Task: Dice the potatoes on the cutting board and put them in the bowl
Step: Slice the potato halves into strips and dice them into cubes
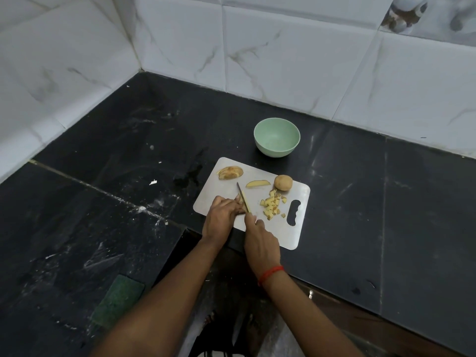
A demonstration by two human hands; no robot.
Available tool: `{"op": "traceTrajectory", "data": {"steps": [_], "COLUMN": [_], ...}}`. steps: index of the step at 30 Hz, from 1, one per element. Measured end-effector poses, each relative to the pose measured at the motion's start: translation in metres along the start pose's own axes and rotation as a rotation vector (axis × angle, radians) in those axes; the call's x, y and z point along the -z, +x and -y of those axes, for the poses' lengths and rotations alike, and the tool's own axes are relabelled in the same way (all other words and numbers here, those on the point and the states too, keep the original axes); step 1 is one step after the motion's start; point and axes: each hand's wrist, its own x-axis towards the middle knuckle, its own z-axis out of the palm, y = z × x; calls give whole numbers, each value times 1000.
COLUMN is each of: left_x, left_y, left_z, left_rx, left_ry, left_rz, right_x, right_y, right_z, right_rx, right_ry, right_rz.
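A white cutting board lies on the dark counter. On it my left hand holds down a potato piece, mostly hidden under the fingers. My right hand grips a knife whose blade runs along that piece, beside a thin pale strip. A pile of diced potato sits to the right. Sliced potato lies at the board's far left corner, a single wedge mid-board, and a whole potato at the far right. The pale green bowl stands beyond the board with nothing in it.
The black stone counter meets white tiled walls in a corner at the back left. A green scouring pad lies near the front edge at the left. The board overhangs the counter's inner edge near my wrists.
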Motion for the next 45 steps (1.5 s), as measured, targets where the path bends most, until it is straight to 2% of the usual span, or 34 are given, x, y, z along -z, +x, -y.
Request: {"op": "traceTrajectory", "data": {"steps": [6, 12, 14, 19, 29, 38, 45], "left_x": [-1, 1, 2, 7, 6, 5, 1], "left_y": [-3, -8, -9, -8, -4, -3, -4], "left_z": [-2, -5, -5, -9, -5, -5, -2], "left_rx": [11, -22, -24, -47, 20, -11, -6], "left_ry": [14, 66, 71, 61, -69, -12, 21], "left_rz": [-33, -79, -73, -55, -34, -39, -58], "right_x": [-16, -8, -7, -12, -8, -4, -3], "right_y": [-74, -41, -24, -7, 4, 20, -17], "right_z": [-28, -20, -14, -2, -12, -3, -14], "right_rx": [-61, -139, -102, -61, -12, -14, 3], "right_ry": [70, 182, 189, 185, 151, 61, -43], "right_rz": [25, -161, -189, -83, -22, 28, 91]}}
